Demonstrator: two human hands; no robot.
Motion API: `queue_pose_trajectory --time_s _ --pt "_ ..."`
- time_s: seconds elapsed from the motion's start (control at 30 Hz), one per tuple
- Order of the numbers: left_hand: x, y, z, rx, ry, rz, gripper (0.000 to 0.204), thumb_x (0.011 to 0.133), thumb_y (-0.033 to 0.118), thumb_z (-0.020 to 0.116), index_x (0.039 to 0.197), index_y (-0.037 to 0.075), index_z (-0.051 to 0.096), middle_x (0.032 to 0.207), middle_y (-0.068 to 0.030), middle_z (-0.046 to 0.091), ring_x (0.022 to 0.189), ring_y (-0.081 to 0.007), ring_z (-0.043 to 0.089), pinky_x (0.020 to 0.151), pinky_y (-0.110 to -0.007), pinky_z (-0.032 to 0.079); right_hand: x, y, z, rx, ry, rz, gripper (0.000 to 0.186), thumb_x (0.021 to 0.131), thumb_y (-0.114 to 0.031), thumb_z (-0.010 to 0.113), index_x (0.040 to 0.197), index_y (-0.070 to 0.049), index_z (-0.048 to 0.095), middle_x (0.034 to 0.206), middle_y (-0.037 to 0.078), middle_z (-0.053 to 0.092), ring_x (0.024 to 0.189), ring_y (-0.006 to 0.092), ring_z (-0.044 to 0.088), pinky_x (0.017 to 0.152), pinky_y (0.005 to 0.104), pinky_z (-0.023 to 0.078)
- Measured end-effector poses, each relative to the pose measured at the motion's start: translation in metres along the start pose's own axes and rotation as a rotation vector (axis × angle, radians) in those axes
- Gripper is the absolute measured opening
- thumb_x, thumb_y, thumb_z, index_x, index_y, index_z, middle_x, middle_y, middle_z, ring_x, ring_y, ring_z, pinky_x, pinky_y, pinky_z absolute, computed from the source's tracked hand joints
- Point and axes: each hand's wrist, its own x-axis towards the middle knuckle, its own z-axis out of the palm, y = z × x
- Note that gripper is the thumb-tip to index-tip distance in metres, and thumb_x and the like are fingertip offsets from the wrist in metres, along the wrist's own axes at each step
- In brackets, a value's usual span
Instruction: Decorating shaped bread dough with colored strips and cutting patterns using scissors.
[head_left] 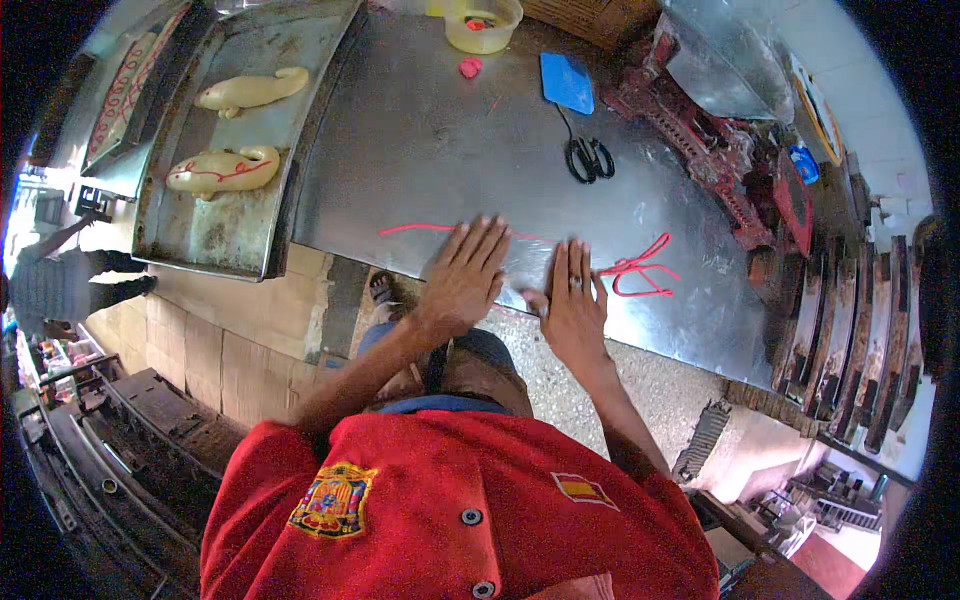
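Observation:
Both palms lie face down on a metal worktable (430, 140), near its front edge. Under the fingers of my left hand (465, 275) runs a thin red strand (412, 228), seemingly dough; its left end sticks out past the hand. My right hand (575, 310), with a ring on one finger, rests flat a little to the right, its fingers stretched out. The stretch between the hands is very fine and hard to make out. Just right of the right fingertips lies a looped bundle of red strands (645, 270). Neither hand grips anything.
A dark metal tray (215, 235) at left bears two pale, animal-shaped dough pieces (225, 172), one with red lines. Farther back are a red lump (470, 67), a plastic tub (482, 30), a blue scraper (567, 82) and black-handled scissors (588, 158). Red machinery (690, 140) stands at right.

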Motion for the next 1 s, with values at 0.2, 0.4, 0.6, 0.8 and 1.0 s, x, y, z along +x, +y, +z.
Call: queue_pose_trajectory --time_s 0.2,0.4,0.6,0.8,1.0 --pt "0.019 -0.001 -0.011 0.021 0.006 -0.015 0.06 0.101 0.031 0.047 0.153 0.004 0.035 0.16 -0.0131 0.034 0.149 -0.0332 0.027 0.124 -0.05 0.015 0.02 0.01 -0.006 -0.06 0.043 0.046 0.079 0.098 -0.053 0.052 0.15 0.004 0.036 0.156 0.024 0.038 0.148 0.0352 0.032 0.114 0.0506 0.028" --pt "-0.002 -0.001 -0.006 -0.037 0.008 -0.02 0.058 0.1 0.03 0.049 0.153 0.009 0.038 0.16 -0.0112 0.035 0.148 -0.0349 0.029 0.124 -0.051 0.017 -0.018 0.003 0.001 -0.053 0.005 0.091 0.078 0.098 -0.057 0.048 0.147 0.003 0.041 0.155 0.021 0.039 0.148 0.0398 0.027 0.112 0.0608 0.024" --pt "0.02 -0.01 -0.005 0.066 0.074 -0.045 0.062 0.098 0.03 0.052 0.154 0.009 0.036 0.162 -0.0103 0.033 0.148 -0.0349 0.03 0.124 -0.05 0.016 0.0 0.01 0.005 -0.059 0.105 0.111 0.076 0.099 -0.054 0.048 0.145 0.006 0.044 0.151 0.024 0.045 0.149 0.0412 0.027 0.115 0.0613 0.019" --pt "0.028 -0.009 -0.015 0.099 0.094 -0.046 0.061 0.098 0.032 0.052 0.151 0.005 0.04 0.16 -0.014 0.035 0.149 -0.0344 0.028 0.124 -0.049 0.016 0.01 0.01 -0.003 -0.033 0.04 0.153 0.076 0.1 -0.052 0.049 0.147 0.006 0.04 0.154 0.024 0.04 0.148 0.0408 0.027 0.115 0.0608 0.018" --pt "-0.037 -0.013 -0.006 -0.019 0.105 -0.239 0.064 0.1 0.032 0.048 0.152 -0.003 0.033 0.16 -0.0237 0.03 0.149 -0.0427 0.024 0.123 -0.055 0.014 -0.014 0.009 0.006 -0.073 -0.023 0.151 0.079 0.099 -0.053 0.051 0.151 0.005 0.036 0.157 0.022 0.036 0.15 0.04 0.024 0.115 0.0563 0.02"
